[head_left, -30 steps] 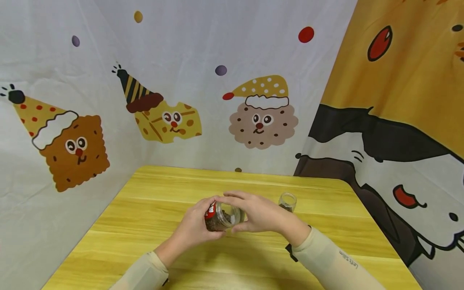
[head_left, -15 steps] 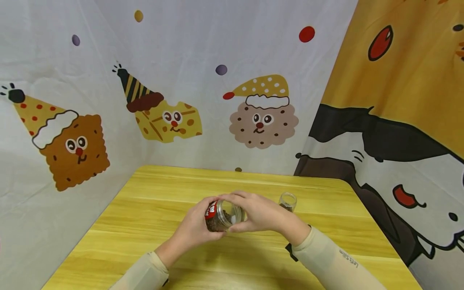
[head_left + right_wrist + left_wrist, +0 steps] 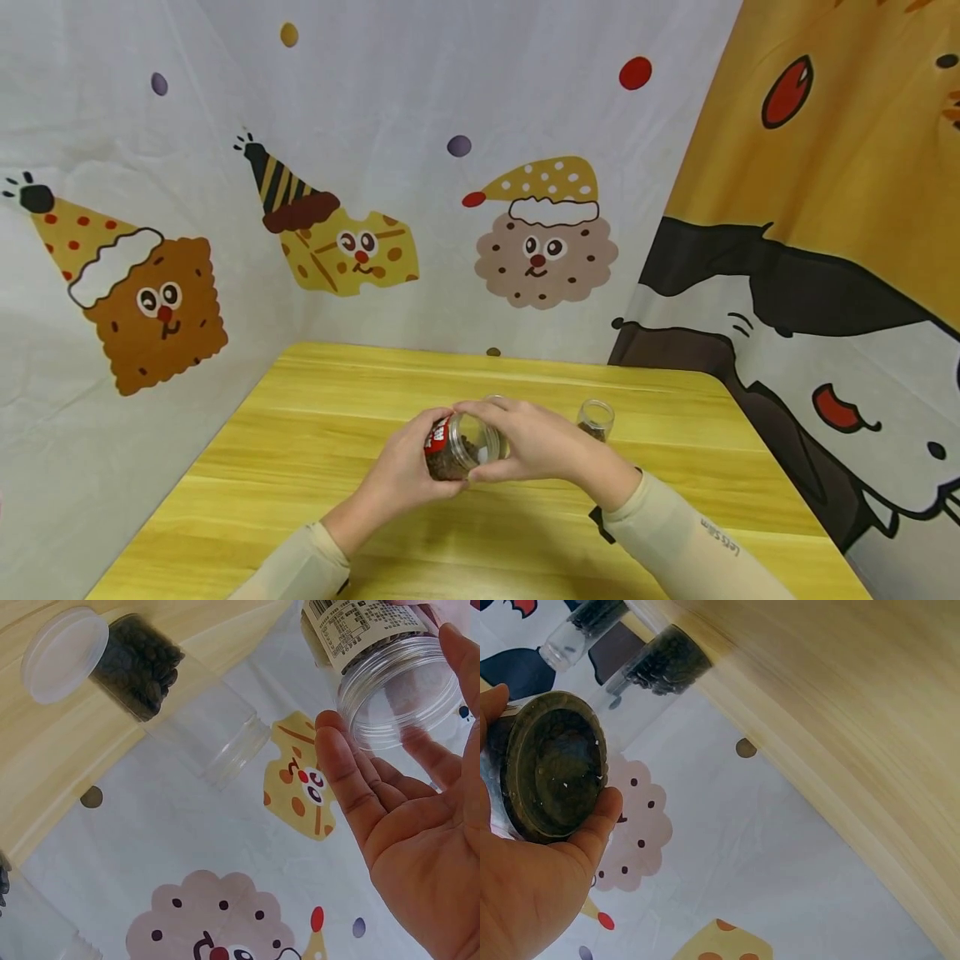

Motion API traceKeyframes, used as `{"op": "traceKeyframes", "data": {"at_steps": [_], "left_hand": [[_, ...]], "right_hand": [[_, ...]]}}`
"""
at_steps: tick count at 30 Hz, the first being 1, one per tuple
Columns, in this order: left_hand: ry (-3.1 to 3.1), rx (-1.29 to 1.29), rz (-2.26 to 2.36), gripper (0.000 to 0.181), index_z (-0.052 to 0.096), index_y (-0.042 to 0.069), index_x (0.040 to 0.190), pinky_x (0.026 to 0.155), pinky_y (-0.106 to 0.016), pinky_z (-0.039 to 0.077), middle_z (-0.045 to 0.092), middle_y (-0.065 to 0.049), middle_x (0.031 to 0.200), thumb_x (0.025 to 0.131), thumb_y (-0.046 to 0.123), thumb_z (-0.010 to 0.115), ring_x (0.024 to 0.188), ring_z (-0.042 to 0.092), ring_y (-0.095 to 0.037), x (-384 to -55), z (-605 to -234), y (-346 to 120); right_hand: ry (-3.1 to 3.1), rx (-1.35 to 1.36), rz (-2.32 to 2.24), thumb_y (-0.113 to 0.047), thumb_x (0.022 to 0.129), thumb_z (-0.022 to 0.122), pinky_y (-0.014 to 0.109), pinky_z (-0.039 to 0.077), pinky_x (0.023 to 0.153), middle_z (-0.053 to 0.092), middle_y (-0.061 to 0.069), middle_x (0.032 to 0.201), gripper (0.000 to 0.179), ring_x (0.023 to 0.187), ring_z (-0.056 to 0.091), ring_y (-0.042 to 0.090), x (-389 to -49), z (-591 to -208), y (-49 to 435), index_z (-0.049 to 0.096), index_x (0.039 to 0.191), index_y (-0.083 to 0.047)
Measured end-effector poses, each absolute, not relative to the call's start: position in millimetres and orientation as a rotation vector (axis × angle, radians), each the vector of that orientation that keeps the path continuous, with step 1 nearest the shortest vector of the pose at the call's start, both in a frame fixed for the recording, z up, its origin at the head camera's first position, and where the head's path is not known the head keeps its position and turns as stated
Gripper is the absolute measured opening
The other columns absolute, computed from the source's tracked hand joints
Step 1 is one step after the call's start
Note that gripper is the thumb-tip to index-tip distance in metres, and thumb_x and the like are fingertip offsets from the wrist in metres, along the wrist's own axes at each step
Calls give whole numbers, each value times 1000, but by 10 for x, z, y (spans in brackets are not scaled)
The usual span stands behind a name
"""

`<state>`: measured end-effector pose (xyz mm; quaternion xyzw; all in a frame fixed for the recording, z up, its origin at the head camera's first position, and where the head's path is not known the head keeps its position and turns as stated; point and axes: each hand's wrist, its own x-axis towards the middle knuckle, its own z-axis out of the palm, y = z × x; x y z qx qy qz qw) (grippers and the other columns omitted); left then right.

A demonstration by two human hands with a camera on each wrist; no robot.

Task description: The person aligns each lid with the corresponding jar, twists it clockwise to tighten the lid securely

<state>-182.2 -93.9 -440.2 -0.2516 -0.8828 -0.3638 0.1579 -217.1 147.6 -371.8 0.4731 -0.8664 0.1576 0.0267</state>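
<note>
Left hand (image 3: 401, 462): curled round a clear, red-labelled plastic jar (image 3: 444, 454) of dark pieces (image 3: 442, 467).
Right hand (image 3: 536, 442): fingers and thumb at the uncapped rim.
Jar hazard: tilted between the hands above the yellow wood-grain tabletop (image 3: 345, 408); further tipping or slipping could spill contents.
Round translucent lid (image 3: 64, 654): near a clear standing jar (image 3: 191, 712); right-hand overreach could topple that jar.
Far-right clear jar (image 3: 594, 427): sideways forearm swing could strike it.

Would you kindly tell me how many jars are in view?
3. One jar is in the left hand; a second jar stands behind the right hand, mostly hidden in the head view; a third jar stands farther right on the table. Others may be hidden.
</note>
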Motion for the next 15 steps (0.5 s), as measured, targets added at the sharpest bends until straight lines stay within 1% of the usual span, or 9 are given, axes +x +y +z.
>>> {"op": "traceKeyframes", "data": {"at_steps": [8,10,15], "left_hand": [[-2528,-714,-1049,95,54,3,145,94,-37,65,70,-10,133,66,23,103,114,71,-23,-1823,-4407,-934],[-2522,-712,-1050,95,54,3,144,93,-36,65,70,-10,132,65,22,103,113,71,-22,-1827,-4418,-930],[-2495,-709,-1039,93,55,3,143,91,-36,66,70,-9,128,65,18,103,111,71,-22,-1827,-4443,-919]], "right_hand": [[-2698,1432,474,-49,93,83,38,65,96,65,11,148,84,120,73,24,-2161,-3719,1469,47,161,-19],[-2688,1410,466,-50,92,82,38,66,93,67,12,145,83,115,74,23,-2152,-3725,1458,48,160,-17],[-2686,1323,472,-56,93,78,33,65,80,70,14,138,81,96,74,17,-2140,-3782,1415,51,158,-16]]}}
